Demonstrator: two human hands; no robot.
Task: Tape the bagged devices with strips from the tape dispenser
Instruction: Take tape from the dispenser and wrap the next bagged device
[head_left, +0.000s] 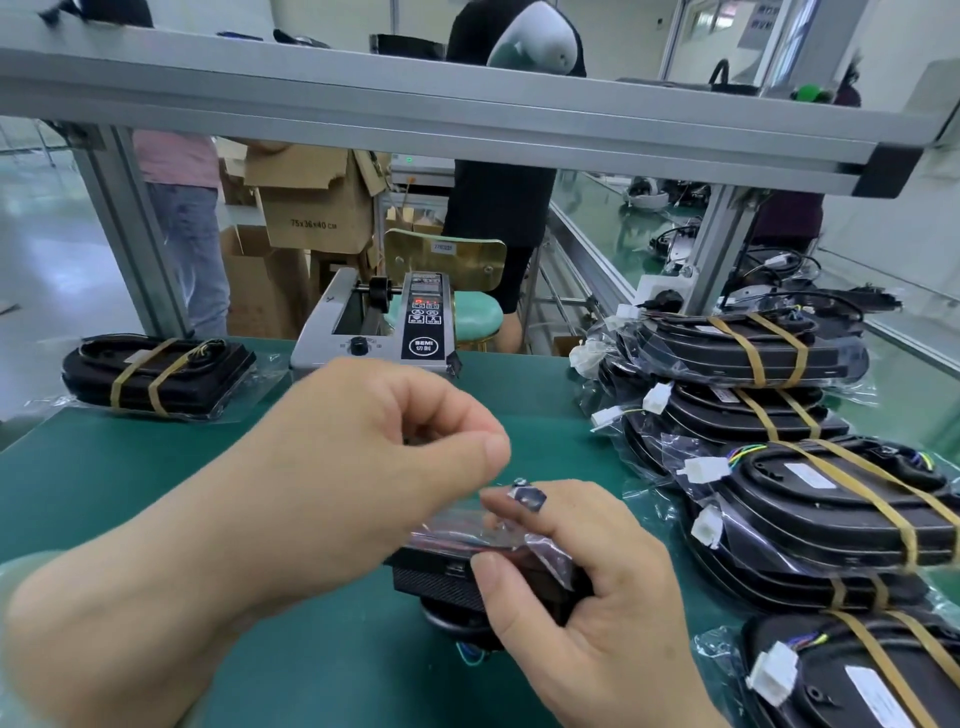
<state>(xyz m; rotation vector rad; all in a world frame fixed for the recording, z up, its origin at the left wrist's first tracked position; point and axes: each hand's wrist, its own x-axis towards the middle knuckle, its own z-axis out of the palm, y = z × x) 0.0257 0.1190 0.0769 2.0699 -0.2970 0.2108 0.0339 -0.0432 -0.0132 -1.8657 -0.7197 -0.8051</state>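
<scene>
Bench (156, 493): green mat, set inside a grey aluminium frame (415, 109) whose beam crosses overhead.

Dispenser (384, 325): at the middle of the far edge, panel lit, a dark strip hanging at its front right corner.

Device (436, 571): black, in a clear bag, near the middle of the near edge, partly hidden by the hands.

Right hand (587, 587): grip closed on the device, thumb on its near side, fingers over the bag. A dark tape strip (529, 498) sticks to the raised forefinger tip.

Left hand (363, 457): above the device, fingers curled, thumb against forefinger. Whether this grip holds anything cannot be told.

Taped device (156, 376): one, bagged, two tan bands, at the far left corner.

Stack (779, 467): bagged and banded devices with white plugs, piled along the right edge.

Room: pale glossy floor (47, 260). Cardboard boxes (311, 208) and a green stool (475, 312) beyond the far edge. Two people (498, 197) stand behind the frame. A conveyor (597, 249) runs away at far right.
</scene>
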